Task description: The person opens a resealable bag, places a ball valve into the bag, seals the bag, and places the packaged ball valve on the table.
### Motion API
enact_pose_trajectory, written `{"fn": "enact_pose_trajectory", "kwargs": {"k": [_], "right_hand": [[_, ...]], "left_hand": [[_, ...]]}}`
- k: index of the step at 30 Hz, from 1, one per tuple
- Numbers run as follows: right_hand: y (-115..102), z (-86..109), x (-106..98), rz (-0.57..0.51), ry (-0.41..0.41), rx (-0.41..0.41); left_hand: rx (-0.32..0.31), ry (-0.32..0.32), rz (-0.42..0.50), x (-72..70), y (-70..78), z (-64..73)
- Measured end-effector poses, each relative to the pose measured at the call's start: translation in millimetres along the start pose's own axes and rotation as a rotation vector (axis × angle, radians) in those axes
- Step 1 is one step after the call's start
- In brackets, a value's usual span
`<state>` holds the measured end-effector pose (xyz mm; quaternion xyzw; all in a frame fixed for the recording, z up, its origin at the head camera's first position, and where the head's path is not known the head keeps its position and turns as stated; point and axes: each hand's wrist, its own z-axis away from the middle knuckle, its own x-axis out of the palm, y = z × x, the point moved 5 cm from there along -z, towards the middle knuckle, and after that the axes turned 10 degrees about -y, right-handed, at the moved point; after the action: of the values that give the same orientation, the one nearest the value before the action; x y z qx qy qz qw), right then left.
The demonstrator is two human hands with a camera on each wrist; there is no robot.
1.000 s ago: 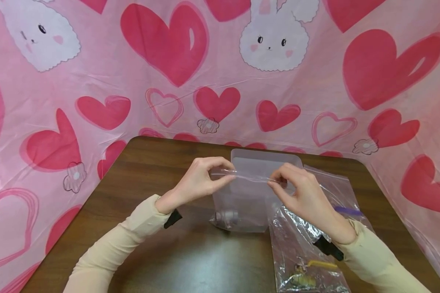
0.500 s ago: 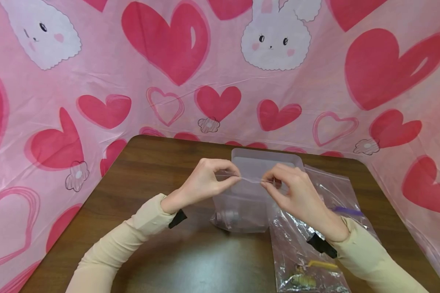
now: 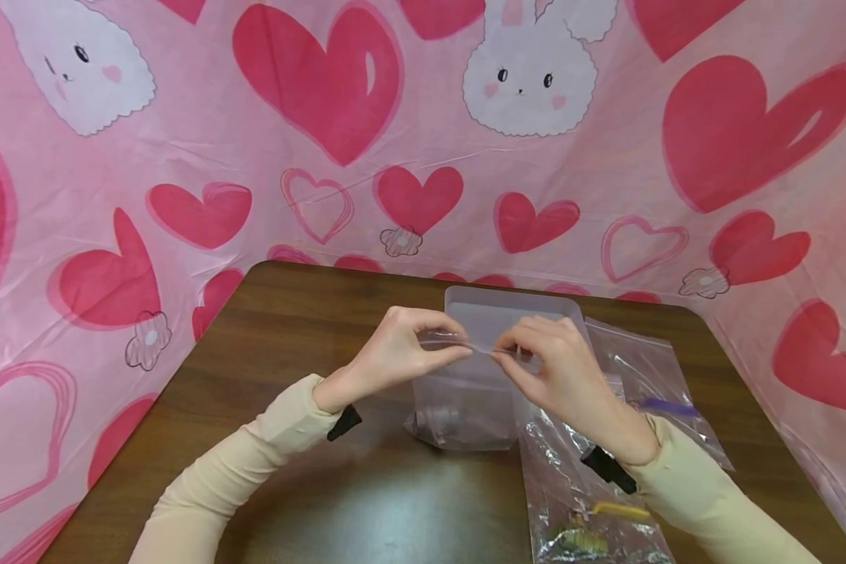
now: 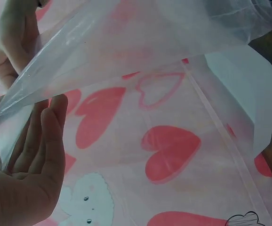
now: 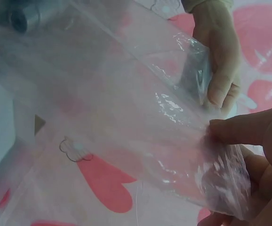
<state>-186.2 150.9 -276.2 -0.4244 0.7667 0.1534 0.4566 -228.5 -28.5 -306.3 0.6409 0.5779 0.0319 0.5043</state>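
Observation:
A clear plastic zip bag (image 3: 468,423) hangs upright over the table, with a small pale cylindrical object (image 3: 439,419) in its lower left corner. That object also shows dimly through the plastic in the right wrist view as a grey cylinder (image 5: 20,20). My left hand (image 3: 398,348) pinches the bag's top edge between thumb and fingers. Close beside it, my right hand (image 3: 564,368) pinches the same edge, leaving only a short gap between the fingertips. In the left wrist view, the clear film (image 4: 112,52) stretches across from my left hand (image 4: 32,174).
Behind the bag stands a translucent plastic bin (image 3: 511,296). To the right lie clear bags, one with a purple strip (image 3: 666,406), another with a yellow strip (image 3: 620,511) near a small yellowish object (image 3: 580,540). A heart-patterned cloth (image 3: 423,141) encloses the wooden table (image 3: 324,486).
Both hands have drawn closer together along the bag's top edge. My right hand has shifted left, and my left hand slightly right. The bag's lower end stays in about the same place.

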Motion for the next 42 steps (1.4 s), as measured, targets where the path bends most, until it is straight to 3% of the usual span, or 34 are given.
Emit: {"fn": "enact_pose_trajectory", "kwargs": {"k": [11, 28, 34, 42], "right_hand": [[-4, -1.1, 1, 0.095, -0.026, 0.020], [0, -3.5, 1, 0.096, -0.027, 0.020], [6, 0.9, -6, 0.128, -0.049, 0.017], [20, 10.0, -14, 0.124, -0.031, 0.064]], "left_hand": [[0.068, -0.006, -0.098, 2.6, 4.6, -4.3], [0.201, -0.016, -0.239, -1.1, 13.4, -3.0], [0.205, 0.002, -0.250, -9.0, 12.6, -1.9], [0.145, 0.080, -0.229, -19.5, 8.4, 2.9]]}}
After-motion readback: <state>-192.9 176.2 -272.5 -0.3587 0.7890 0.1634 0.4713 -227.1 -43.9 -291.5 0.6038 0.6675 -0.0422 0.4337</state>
